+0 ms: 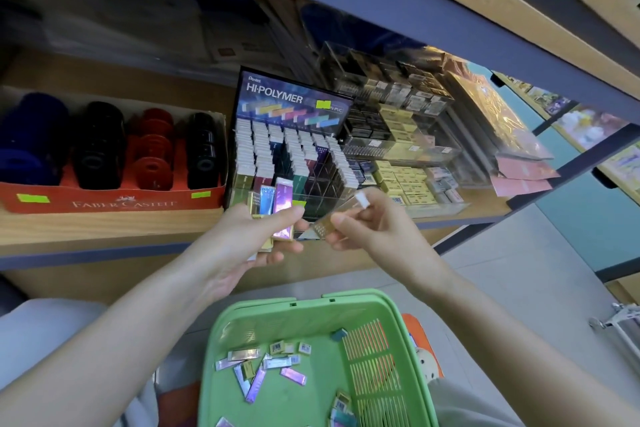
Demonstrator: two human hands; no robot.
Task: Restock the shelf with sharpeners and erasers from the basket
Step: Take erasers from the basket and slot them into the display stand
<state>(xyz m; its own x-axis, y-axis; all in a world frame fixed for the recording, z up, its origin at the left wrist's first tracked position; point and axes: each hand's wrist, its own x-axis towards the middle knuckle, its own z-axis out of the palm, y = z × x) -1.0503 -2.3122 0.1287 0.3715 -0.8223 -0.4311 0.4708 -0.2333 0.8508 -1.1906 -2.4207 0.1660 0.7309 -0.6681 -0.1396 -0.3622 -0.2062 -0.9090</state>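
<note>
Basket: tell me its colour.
The basket is light green, seen best in the head view.

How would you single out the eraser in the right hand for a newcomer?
Find the black Hi-Polymer display on the shelf, right of the red sharpener box. In front of its lower right corner, the right hand pinches one eraser. It is gold-sleeved with a white tip, alone, unlike the fanned bunch in the left hand.
</note>
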